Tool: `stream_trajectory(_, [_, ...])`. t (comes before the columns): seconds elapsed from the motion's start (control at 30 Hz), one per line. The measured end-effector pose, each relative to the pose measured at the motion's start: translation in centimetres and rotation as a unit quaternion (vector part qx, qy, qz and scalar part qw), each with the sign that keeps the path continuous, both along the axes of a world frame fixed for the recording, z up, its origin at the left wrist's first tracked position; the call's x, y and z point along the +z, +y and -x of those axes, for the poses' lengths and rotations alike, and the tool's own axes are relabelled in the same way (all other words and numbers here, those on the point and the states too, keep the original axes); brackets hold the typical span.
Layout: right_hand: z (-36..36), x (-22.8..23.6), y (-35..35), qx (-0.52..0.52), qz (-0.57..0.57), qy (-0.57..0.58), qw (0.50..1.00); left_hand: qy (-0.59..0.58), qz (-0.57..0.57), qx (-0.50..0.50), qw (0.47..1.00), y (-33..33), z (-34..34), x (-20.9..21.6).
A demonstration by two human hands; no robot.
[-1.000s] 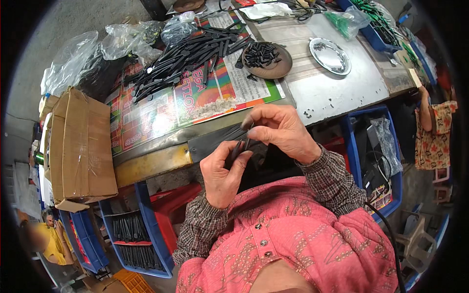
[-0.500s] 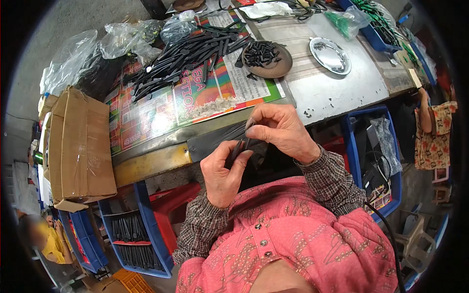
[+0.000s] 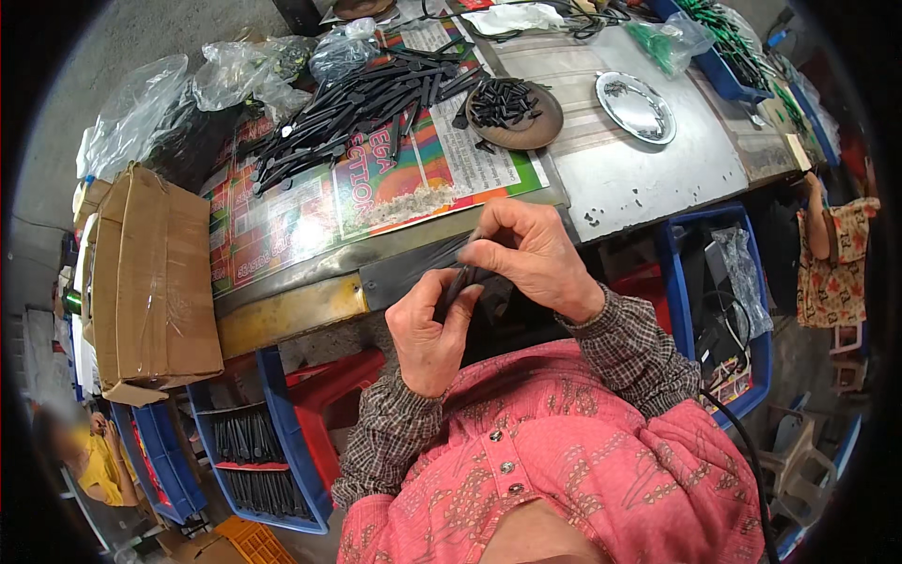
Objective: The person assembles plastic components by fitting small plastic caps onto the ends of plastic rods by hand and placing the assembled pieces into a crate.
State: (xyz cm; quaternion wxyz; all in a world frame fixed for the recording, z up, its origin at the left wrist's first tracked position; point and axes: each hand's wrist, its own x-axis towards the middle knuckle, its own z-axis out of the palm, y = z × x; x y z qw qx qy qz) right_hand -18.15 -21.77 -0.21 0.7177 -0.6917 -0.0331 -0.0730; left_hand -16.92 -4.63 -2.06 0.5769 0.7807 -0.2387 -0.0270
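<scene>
My left hand [image 3: 427,334] is closed round a slim black strip-like piece [image 3: 453,289], whose upper end sticks out past the thumb and forefinger. Just above and to the right, my right hand [image 3: 540,258] is pinched at that end; what lies between its fingertips is too small and hidden to make out. Both hands are held in front of the table's near edge. Across the printed sheet [image 3: 282,240] on the table spreads a heap of long black strips with flat ends [image 3: 348,117]. A brown round dish [image 3: 540,127] beside the heap holds several short black pieces [image 3: 503,101].
A silver round plate [image 3: 648,117] with small dark bits lies on the right. At the left edge stands a cardboard box [image 3: 160,282], near clear plastic bags [image 3: 136,113]. Blue crates [image 3: 315,489] with black strips stand below. A person in yellow [image 3: 108,470] is at far left.
My right fingertips have come slightly left and down, closer to the left hand's thumb. The left hand has hardly moved and still grips the black piece.
</scene>
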Motion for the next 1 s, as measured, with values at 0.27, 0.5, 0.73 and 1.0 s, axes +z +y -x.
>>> stream_trajectory(0.27, [0.4, 0.5, -0.1, 0.01, -0.041, 0.037, 0.998, 0.012, 0.064, 0.01, 0.998, 0.2, -0.1, -0.1])
stream_trajectory(0.5, [0.4, 0.6, 1.4, -0.037, -0.01, -0.018, 0.999, -0.101, -0.026, 0.046, 0.993, 0.1, 0.1, 0.8])
stream_trajectory(0.73, [0.4, 0.5, 0.8, -0.005, -0.048, 0.022, 0.999, -0.054, -0.019, 0.041, 0.997, 0.2, 0.1, 1.4])
stream_trajectory(1.0, [0.2, 0.2, 1.8, -0.036, -0.027, -0.043, 0.998, -0.108, -0.022, 0.053, 0.993, 0.1, -0.1, 1.0])
